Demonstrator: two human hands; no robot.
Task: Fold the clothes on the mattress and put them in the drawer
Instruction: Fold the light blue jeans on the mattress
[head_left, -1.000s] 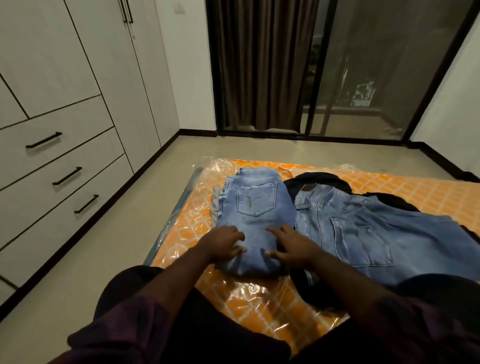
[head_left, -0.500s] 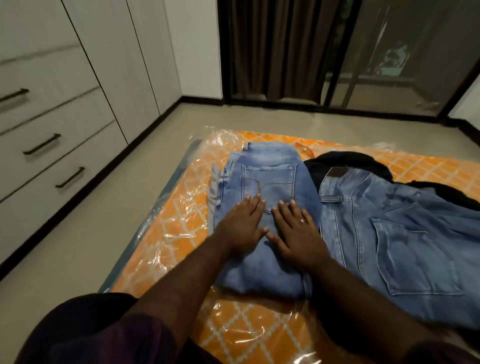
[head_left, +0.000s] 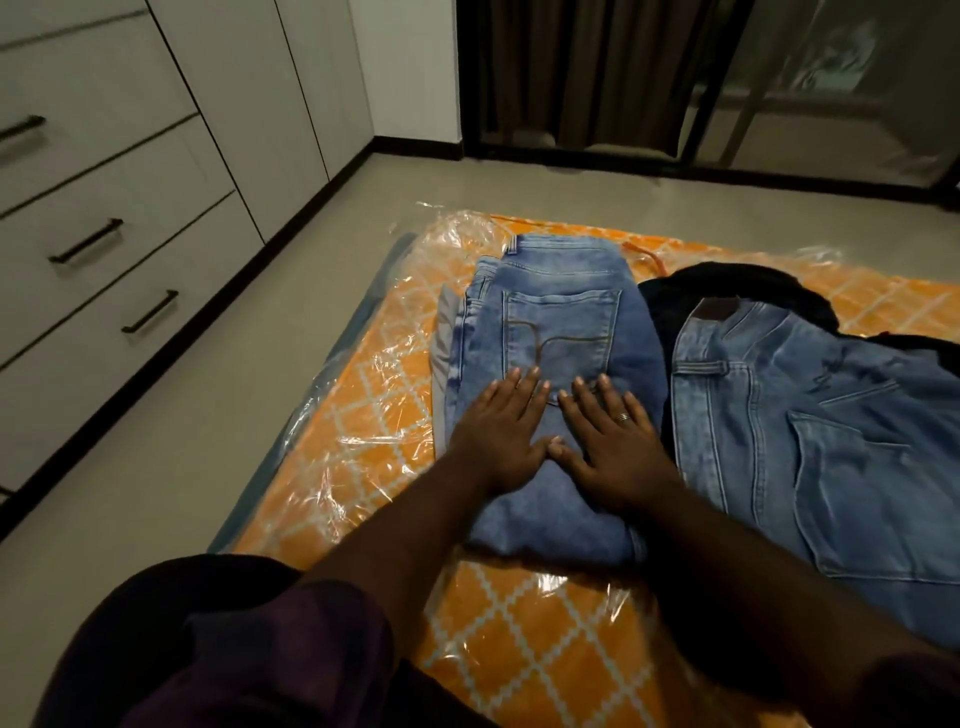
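Folded jeans: light blue denim, back pocket up, near the left edge of the mattress. Left hand and right hand lie flat on top side by side, fingers straight, pressing, gripping nothing. Likely soft but weighty; best lifted by sliding both hands under the long sides. Grey cloth peeks out beneath. Unfolded jeans lie just to the right over a black garment. Drawers closed, well apart.
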